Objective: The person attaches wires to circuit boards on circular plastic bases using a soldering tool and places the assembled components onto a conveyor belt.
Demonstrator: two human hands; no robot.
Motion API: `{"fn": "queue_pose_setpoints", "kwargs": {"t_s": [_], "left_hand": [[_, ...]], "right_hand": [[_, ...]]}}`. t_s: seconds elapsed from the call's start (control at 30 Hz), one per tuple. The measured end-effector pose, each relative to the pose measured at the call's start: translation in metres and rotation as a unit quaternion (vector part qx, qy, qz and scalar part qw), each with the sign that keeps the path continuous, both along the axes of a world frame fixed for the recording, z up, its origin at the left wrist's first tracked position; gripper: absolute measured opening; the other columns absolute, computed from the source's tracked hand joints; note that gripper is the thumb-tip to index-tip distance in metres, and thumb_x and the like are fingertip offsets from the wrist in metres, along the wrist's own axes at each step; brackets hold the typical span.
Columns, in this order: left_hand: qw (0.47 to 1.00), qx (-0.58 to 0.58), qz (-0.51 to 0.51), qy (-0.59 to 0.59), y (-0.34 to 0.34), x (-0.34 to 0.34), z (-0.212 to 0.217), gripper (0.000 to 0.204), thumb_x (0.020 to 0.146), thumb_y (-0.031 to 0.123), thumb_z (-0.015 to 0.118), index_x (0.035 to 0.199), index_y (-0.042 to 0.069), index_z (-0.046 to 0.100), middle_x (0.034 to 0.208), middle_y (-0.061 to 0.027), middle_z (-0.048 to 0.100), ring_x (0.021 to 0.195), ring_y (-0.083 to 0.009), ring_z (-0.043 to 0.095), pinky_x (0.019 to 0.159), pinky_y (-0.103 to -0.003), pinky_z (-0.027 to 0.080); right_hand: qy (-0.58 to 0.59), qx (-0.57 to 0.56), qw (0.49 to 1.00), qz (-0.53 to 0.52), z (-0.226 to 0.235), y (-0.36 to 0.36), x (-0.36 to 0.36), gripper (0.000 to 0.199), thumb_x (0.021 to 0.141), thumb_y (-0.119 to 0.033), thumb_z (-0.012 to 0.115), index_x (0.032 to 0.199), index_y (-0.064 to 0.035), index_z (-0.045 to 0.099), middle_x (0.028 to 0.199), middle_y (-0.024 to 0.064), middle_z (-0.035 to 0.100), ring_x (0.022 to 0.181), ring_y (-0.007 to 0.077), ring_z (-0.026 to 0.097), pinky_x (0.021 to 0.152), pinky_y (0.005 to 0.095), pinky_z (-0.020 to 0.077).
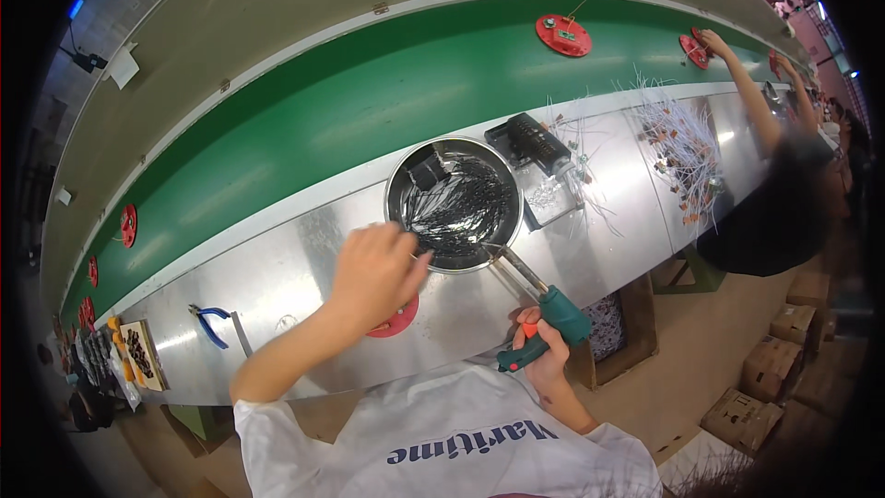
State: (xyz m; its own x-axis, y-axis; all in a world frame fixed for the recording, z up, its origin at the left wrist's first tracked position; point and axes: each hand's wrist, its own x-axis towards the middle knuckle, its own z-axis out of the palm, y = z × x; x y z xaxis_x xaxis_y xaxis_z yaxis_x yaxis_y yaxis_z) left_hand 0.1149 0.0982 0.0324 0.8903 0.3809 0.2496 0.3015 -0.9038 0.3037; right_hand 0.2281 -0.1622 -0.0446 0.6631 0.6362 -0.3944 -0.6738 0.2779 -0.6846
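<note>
Two hands busy: right hand grips green soldering gun, tip at wire-filled steel bowl; left hand closed over red disc. Many wires remain.

Wire-filled bowl on bench, conveyor belt behind, pliers far left.

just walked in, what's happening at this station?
A person at a steel bench beside a green conveyor is working on a red disc. The left hand rests over the disc; the right hand grips a green soldering gun, tip near a metal bowl of dark wires. Another person reaches for a red disc on the conveyor farther along.
</note>
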Motion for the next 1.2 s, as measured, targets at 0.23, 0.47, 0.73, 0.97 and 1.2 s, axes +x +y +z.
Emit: {"fn": "queue_pose_setpoints", "kwargs": {"t_s": [0.23, 0.47, 0.73, 0.97, 1.2], "left_hand": [[0.995, 0.027, -0.090, 0.019, 0.027, 0.069, -0.051, 0.014, 0.082, 0.016, 0.066, 0.088, 0.004, 0.062, 0.085, -0.0103, 0.057, 0.083, -0.0293, 0.057, 0.074, -0.040, 0.046], [0.981, -0.184, -0.029, -0.059, 0.029, 0.067, -0.045, 0.009, 0.077, 0.008, 0.072, 0.081, 0.002, 0.067, 0.092, -0.0103, 0.064, 0.077, -0.0297, 0.064, 0.068, -0.038, 0.052], [0.968, -0.245, 0.045, -0.028, 0.021, 0.045, -0.020, 0.011, 0.080, 0.014, 0.070, 0.086, 0.006, 0.075, 0.114, -0.0094, 0.067, 0.084, -0.0313, 0.067, 0.077, -0.038, 0.053], [0.972, -0.220, 0.052, -0.067, 0.013, 0.029, -0.015, 0.013, 0.084, 0.010, 0.068, 0.093, 0.002, 0.074, 0.107, -0.0143, 0.069, 0.070, -0.0262, 0.069, 0.065, -0.033, 0.054], [0.950, -0.286, 0.007, -0.124, -0.061, -0.026, 0.017, 0.008, 0.083, 0.007, 0.068, 0.088, 0.002, 0.072, 0.071, -0.0081, 0.064, 0.057, -0.0242, 0.061, 0.051, -0.034, 0.047]], "right_hand": [[-0.001, -0.012, 1.000, -0.002, 0.006, 0.004, 0.002, 0.023, 0.086, -0.023, 0.053, 0.092, -0.0009, 0.054, 0.097, 0.0142, 0.056, 0.058, 0.0198, 0.054, 0.058, 0.0297, 0.0436], [-0.005, -0.012, 1.000, 0.002, 0.005, 0.007, 0.005, 0.023, 0.086, -0.023, 0.053, 0.092, -0.0010, 0.054, 0.097, 0.0141, 0.056, 0.058, 0.0196, 0.054, 0.057, 0.0296, 0.0430], [0.003, -0.013, 1.000, 0.009, 0.006, 0.003, 0.005, 0.023, 0.085, -0.023, 0.053, 0.092, -0.0007, 0.054, 0.097, 0.0141, 0.056, 0.058, 0.0193, 0.054, 0.057, 0.0298, 0.0429], [0.006, -0.004, 1.000, 0.023, 0.009, 0.001, 0.006, 0.024, 0.086, -0.024, 0.053, 0.094, -0.0006, 0.054, 0.098, 0.0130, 0.057, 0.060, 0.0188, 0.053, 0.059, 0.0288, 0.0427], [-0.018, -0.006, 0.999, 0.048, 0.025, 0.014, 0.001, 0.019, 0.093, -0.018, 0.054, 0.101, -0.0005, 0.057, 0.106, 0.0129, 0.058, 0.077, 0.0172, 0.060, 0.067, 0.0299, 0.0482]]}}
